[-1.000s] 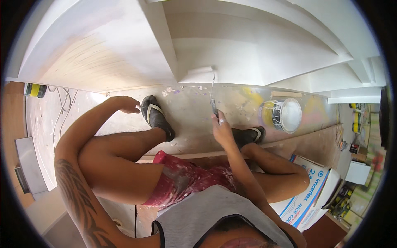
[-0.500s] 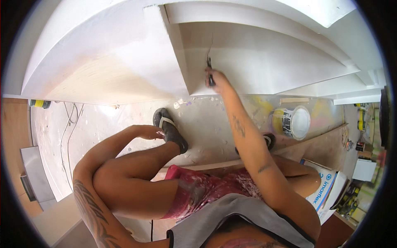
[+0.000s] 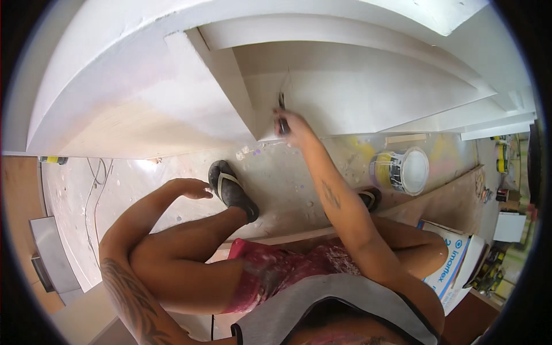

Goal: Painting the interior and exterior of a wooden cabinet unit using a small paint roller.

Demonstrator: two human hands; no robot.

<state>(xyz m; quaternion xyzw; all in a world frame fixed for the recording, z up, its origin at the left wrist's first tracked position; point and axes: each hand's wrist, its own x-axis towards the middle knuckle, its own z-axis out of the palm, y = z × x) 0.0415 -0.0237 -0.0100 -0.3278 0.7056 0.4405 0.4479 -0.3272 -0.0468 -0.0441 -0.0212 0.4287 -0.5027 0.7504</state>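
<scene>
My right hand [image 3: 292, 127] is closed around the black handle of a thin-bladed tool [image 3: 282, 102]. The blade is seen nearly edge-on and blurred, so I cannot make out its exact kind. The tool points up and away inside a white-painted cabinet [image 3: 345, 86], near the inner face of its upright divider [image 3: 213, 80]. My left hand [image 3: 195, 188] hangs in front of my left knee, beside my sandalled foot [image 3: 230, 187]. Its fingers are loosely stretched out and hold nothing.
A paint bucket [image 3: 413, 171] with a white top stands on the paint-spotted floor at right. A flat wood strip [image 3: 406, 139] lies behind it. A printed cardboard box [image 3: 451, 264] is by my right knee. Cables [image 3: 99, 178] run along the floor at left.
My right hand and the bladed tool have moved slightly left and nearer in the view. The cabinet's divider has shifted left and lower in the view. My left hand has moved slightly left.
</scene>
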